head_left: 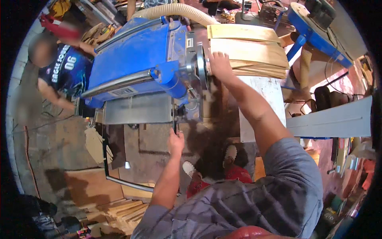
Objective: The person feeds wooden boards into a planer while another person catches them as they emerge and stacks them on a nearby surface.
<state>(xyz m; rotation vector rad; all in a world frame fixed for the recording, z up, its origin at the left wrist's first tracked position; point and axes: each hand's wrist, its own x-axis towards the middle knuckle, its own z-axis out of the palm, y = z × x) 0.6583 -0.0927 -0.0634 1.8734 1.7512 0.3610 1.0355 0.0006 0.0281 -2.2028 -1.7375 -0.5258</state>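
A large blue thickness planer [127, 51] stands in front of me, its flat grey metal table [137, 109] facing my side. My left hand [176, 142] is closed around a short black lever [174, 126] at the right corner of that table. On the planer's right side is a metal handwheel [201, 65], seen nearly edge-on. Fingers curled, my right hand [219, 63] grips at the wheel's outer side; the part inside the grip is hidden. Just right of this hand lies a stack of thin wooden boards [248, 47].
A person in a dark jersey [65, 69] stands at the planer's left. A ribbed hose [179, 11] runs behind it. The boards rest on a white surface [264, 103]. Below left, a bent metal bar [127, 183] passes above wood strips [123, 213].
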